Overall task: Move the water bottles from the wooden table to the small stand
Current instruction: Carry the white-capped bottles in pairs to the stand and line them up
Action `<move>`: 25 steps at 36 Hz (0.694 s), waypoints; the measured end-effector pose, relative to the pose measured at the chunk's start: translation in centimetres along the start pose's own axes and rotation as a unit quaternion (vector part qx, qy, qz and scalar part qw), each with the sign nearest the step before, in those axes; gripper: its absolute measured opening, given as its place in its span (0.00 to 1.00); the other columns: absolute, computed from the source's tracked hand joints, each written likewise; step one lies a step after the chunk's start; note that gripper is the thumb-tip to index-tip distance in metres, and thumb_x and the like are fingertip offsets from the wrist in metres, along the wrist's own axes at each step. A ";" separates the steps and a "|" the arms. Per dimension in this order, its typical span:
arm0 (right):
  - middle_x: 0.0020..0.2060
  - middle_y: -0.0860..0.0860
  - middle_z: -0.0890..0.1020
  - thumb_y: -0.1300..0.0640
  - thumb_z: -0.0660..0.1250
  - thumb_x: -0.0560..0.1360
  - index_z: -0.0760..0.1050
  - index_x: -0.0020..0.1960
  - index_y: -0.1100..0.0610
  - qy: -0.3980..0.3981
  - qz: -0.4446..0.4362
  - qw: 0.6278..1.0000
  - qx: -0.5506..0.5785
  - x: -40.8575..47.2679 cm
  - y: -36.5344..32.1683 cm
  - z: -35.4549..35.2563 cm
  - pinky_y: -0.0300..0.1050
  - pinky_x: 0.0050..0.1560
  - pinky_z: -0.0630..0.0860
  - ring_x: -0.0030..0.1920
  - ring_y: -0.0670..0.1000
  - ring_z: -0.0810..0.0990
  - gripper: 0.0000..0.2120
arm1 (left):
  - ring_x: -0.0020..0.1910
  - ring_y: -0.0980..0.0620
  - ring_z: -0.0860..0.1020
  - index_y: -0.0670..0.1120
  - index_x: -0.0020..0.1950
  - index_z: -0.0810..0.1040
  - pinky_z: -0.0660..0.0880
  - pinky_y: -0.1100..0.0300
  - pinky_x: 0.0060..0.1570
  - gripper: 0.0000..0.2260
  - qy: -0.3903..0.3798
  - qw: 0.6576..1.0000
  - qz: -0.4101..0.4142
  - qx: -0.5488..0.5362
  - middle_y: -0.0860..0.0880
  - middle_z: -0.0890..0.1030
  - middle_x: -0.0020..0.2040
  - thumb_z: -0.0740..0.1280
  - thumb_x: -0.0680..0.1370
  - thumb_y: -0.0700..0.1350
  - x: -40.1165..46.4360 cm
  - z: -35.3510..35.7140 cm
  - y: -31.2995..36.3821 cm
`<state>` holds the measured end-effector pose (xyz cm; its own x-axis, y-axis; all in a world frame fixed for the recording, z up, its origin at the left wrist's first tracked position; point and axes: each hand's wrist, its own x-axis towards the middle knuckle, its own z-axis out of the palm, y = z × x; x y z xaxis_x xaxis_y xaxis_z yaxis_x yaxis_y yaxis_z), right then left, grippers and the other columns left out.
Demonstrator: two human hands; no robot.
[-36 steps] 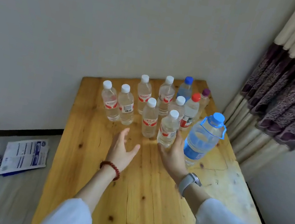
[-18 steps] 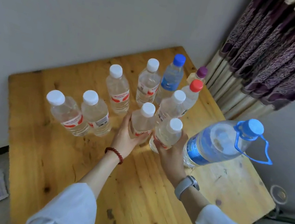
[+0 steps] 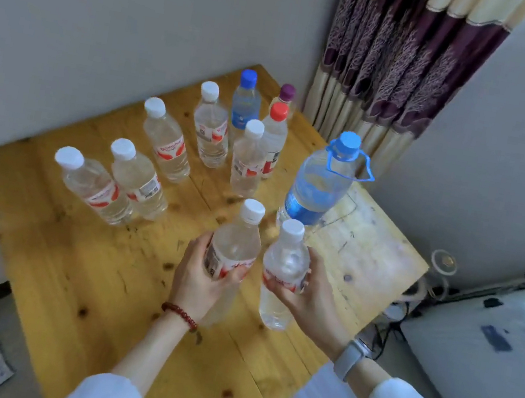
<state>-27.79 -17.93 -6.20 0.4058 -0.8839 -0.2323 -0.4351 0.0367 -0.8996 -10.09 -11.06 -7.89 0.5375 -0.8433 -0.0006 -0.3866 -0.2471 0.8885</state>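
Wooden table [image 3: 75, 271] bears nine upright bottles, with two more held above its centre. Left hand [image 3: 202, 279] wraps its fingers round a white-capped water bottle [image 3: 235, 246]; right hand [image 3: 310, 297] likewise grips a second white-capped bottle [image 3: 283, 272] just beside it at 3 o'clock. Large blue-capped jug [image 3: 321, 181] stands at 1 o'clock from the hands; five white-capped bottles [image 3: 166, 141] range from 10 to 12 o'clock. The small stand is out of view.
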 end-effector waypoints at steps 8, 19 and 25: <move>0.54 0.44 0.77 0.48 0.73 0.68 0.61 0.61 0.47 0.087 0.043 0.995 -0.019 -11.2 3.3 -8.8 0.29 0.47 0.72 0.51 0.40 0.77 0.28 | 0.53 0.49 0.78 0.48 0.62 0.71 0.75 0.55 0.50 0.37 -0.095 0.995 0.024 0.016 0.49 0.80 0.54 0.65 0.60 0.67 -8.2 6.9 5.4; 0.58 0.48 0.78 0.37 0.68 0.67 0.55 0.65 0.44 0.320 0.163 0.932 -0.039 -35.6 14.3 -23.1 0.56 0.54 0.75 0.56 0.58 0.78 0.34 | 0.54 0.51 0.76 0.47 0.65 0.68 0.71 0.63 0.50 0.34 -0.306 0.935 0.176 0.028 0.46 0.78 0.57 0.74 0.64 0.59 -26.9 22.7 16.1; 0.63 0.50 0.75 0.34 0.65 0.67 0.49 0.67 0.43 0.416 0.255 0.872 -0.045 -47.9 20.3 -28.3 0.53 0.56 0.72 0.60 0.59 0.75 0.37 | 0.59 0.52 0.75 0.49 0.68 0.65 0.73 0.54 0.60 0.39 -0.430 0.875 0.223 0.021 0.49 0.77 0.61 0.69 0.62 0.65 -38.4 31.1 20.7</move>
<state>-78.84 11.96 -2.85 -0.5661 -0.7970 -0.2106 -0.4644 0.5194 -0.7173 -62.04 1.31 -3.77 -0.4282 -0.9035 -0.0196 -0.4516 0.1952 0.8706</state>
